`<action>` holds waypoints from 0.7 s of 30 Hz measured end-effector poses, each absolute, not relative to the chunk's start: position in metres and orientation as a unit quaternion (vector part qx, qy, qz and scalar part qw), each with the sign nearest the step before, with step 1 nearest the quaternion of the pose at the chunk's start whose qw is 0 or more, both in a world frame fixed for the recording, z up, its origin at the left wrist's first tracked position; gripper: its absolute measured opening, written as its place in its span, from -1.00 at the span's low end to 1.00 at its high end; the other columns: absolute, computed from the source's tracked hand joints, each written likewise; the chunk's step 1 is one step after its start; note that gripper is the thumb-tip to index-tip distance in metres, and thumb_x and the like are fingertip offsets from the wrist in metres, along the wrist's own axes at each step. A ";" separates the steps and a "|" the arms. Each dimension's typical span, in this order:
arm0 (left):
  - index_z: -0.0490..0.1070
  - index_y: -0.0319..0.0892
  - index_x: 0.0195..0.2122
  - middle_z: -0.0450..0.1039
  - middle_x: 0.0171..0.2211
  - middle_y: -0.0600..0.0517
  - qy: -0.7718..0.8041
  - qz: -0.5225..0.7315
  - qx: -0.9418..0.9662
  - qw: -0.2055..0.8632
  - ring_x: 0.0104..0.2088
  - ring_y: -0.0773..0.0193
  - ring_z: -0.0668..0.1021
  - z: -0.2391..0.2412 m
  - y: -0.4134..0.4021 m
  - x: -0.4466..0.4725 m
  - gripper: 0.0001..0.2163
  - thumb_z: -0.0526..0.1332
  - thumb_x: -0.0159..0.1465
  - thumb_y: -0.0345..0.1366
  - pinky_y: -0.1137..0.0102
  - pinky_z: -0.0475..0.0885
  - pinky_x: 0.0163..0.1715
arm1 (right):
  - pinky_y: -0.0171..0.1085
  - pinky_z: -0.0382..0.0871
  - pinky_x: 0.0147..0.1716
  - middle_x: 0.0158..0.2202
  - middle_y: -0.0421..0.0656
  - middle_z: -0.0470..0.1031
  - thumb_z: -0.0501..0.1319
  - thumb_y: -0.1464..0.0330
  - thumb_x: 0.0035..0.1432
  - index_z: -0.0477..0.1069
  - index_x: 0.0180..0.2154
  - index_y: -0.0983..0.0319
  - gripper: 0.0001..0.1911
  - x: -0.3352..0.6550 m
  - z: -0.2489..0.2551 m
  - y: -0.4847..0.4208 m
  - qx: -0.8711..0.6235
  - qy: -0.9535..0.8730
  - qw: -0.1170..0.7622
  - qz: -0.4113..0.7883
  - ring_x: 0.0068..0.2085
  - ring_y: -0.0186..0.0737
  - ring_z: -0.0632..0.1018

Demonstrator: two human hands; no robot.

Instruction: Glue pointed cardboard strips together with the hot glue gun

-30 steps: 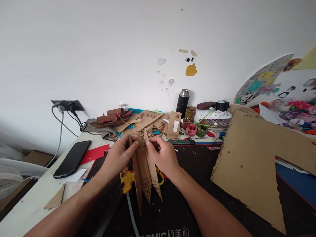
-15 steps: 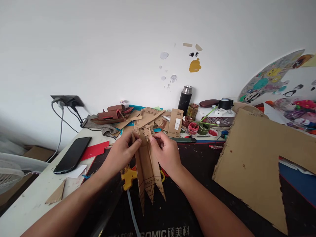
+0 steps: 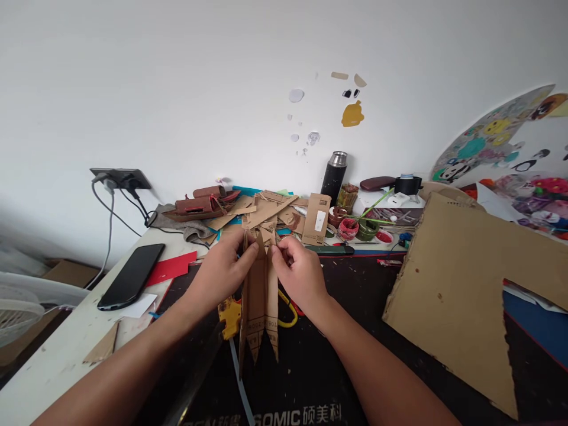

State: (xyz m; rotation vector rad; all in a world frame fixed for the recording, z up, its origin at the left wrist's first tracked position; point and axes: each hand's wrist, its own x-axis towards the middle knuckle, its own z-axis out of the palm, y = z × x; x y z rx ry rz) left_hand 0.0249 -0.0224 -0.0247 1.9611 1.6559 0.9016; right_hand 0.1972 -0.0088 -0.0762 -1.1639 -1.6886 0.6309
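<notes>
Now, far left on the table (image 3: 57,367), a black phone (image 3: 131,275) lies face up, with a red card (image 3: 171,267) just beside it. Next comes the left hand (image 3: 224,272), its grip closed in a pinch on the top left edge of the folded cardboard piece (image 3: 260,296), thumb and fingertips pressed to the board. Below that hand a yellow glue gun (image 3: 229,310) peeks out on the black mat (image 3: 355,290). The cardboard piece itself is held upright above the mat, between both hands, its pointed ends hanging down toward the camera. Then the right hand (image 3: 299,275): grip pinched tight on the top right edge, fingers curled. Behind the hands sits a heap of cardboard scraps (image 3: 266,210), then a black flask (image 3: 333,170) at the wall with paint pots (image 3: 355,228) near it. Far right is a large cardboard sheet (image 3: 452,290) with a notch cut from its right edge.
</notes>
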 end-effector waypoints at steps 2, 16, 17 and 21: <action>0.29 -0.07 -0.34 0.37 -0.44 0.11 0.599 0.309 0.713 0.193 -0.42 0.19 0.39 -0.022 -0.023 0.028 -0.81 0.07 0.37 -0.13 0.32 0.23 -0.38 | -0.29 0.09 -0.50 -0.57 -0.29 0.35 0.17 0.24 0.36 0.37 -0.36 0.15 -0.78 0.198 -0.076 -0.008 -0.475 -0.696 0.472 0.258 -0.56 -0.29 0.34; 0.25 -0.04 -0.31 0.41 -0.43 0.06 0.606 0.246 0.744 0.136 -0.42 0.11 0.46 -0.017 -0.020 0.034 -0.85 0.04 0.39 -0.16 0.29 0.21 -0.38 | -0.28 0.10 -0.53 -0.56 -0.27 0.37 0.12 0.23 0.40 0.33 -0.31 0.12 -0.80 0.200 -0.078 -0.005 -0.453 -0.710 0.445 0.306 -0.56 -0.25 0.37; 0.26 -0.04 -0.30 0.42 -0.43 0.06 0.607 0.241 0.747 0.129 -0.42 0.11 0.46 -0.016 -0.020 0.034 -0.86 0.04 0.39 -0.17 0.29 0.21 -0.38 | -0.28 0.10 -0.53 -0.56 -0.27 0.37 0.12 0.23 0.40 0.33 -0.31 0.12 -0.80 0.200 -0.078 -0.005 -0.452 -0.710 0.444 0.307 -0.56 -0.25 0.37; 0.26 -0.04 -0.34 0.46 -0.44 0.03 0.604 0.224 0.757 0.107 -0.44 0.10 0.49 -0.010 -0.018 0.037 -0.84 0.04 0.39 -0.20 0.30 0.21 -0.41 | -0.29 0.14 -0.52 -0.53 -0.26 0.41 0.12 0.24 0.40 0.32 -0.29 0.12 -0.83 0.200 -0.077 -0.006 -0.448 -0.707 0.447 0.316 -0.52 -0.24 0.42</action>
